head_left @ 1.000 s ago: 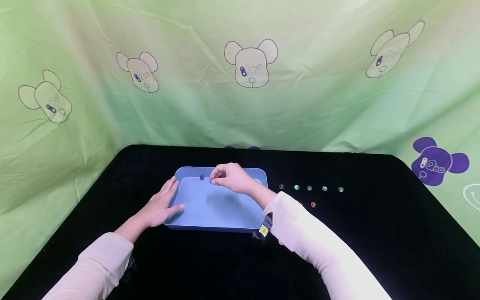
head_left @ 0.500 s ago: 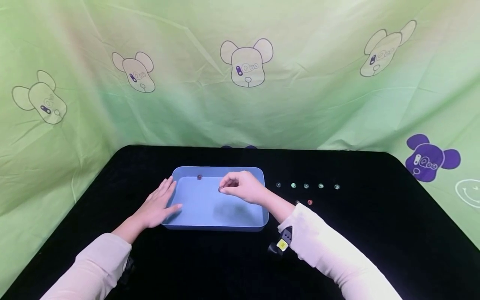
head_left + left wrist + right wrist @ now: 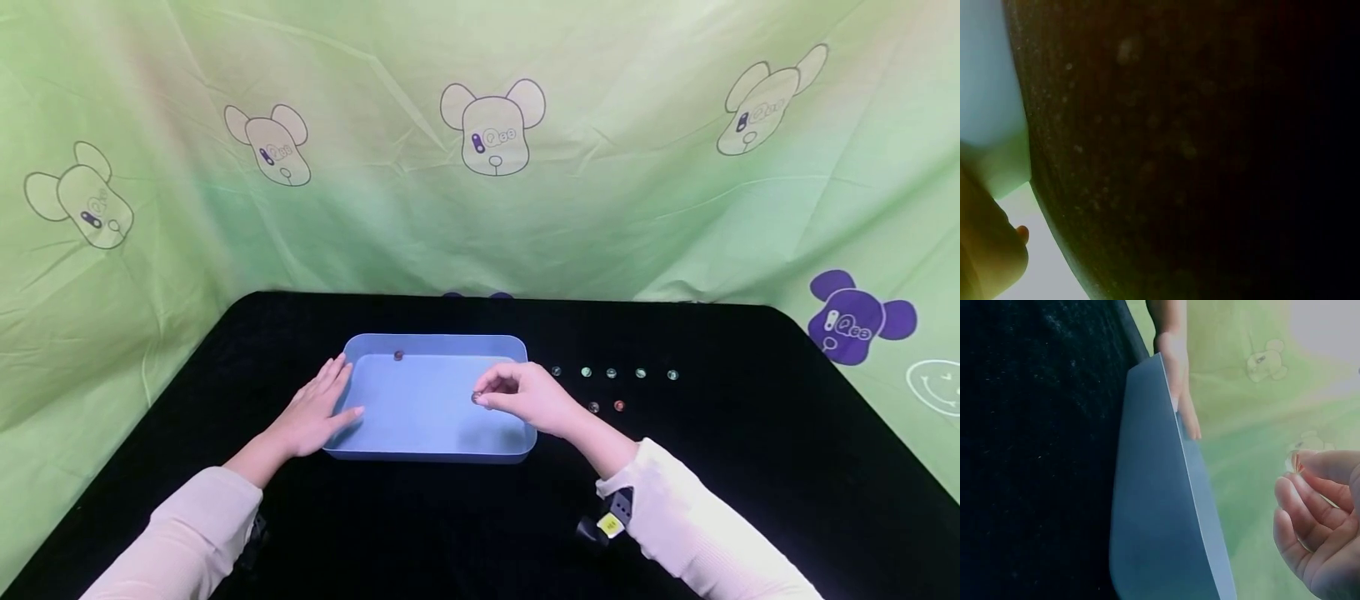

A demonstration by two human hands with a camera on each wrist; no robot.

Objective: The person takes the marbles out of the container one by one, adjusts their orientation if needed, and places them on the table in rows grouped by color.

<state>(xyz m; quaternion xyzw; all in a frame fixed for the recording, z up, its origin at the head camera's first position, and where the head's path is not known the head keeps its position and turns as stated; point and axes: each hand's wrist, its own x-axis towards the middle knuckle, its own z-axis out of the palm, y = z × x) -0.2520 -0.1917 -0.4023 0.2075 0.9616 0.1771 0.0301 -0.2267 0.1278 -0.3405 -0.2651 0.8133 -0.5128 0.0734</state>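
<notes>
Between thumb and fingertips my right hand (image 3: pixel 528 400) pinches a small glass marble (image 3: pixel 1293 462), clear with a reddish-orange swirl in the right wrist view. It is held above the right half of a shallow blue tray (image 3: pixel 420 417). A single dark reddish marble (image 3: pixel 398 355) lies inside the tray by its far wall. My left hand (image 3: pixel 311 417) rests on the tray's left side, fingers straight along the rim and thumb pointing inward. The left wrist view shows only part of that hand (image 3: pixel 991 250) and the tray's side (image 3: pixel 991 81), dimly.
Right of the tray, a row of several greenish and clear marbles (image 3: pixel 611 373) lies on the black cloth (image 3: pixel 712 467). Nearer stand a dull marble (image 3: pixel 594 407) and a red marble (image 3: pixel 619 406). A green curtain (image 3: pixel 375 225) with bear prints hangs behind the table.
My right hand has moved right and toward me over the tray, still pinching the marble. The left hand keeps its place on the tray's rim. The head view has shifted slightly.
</notes>
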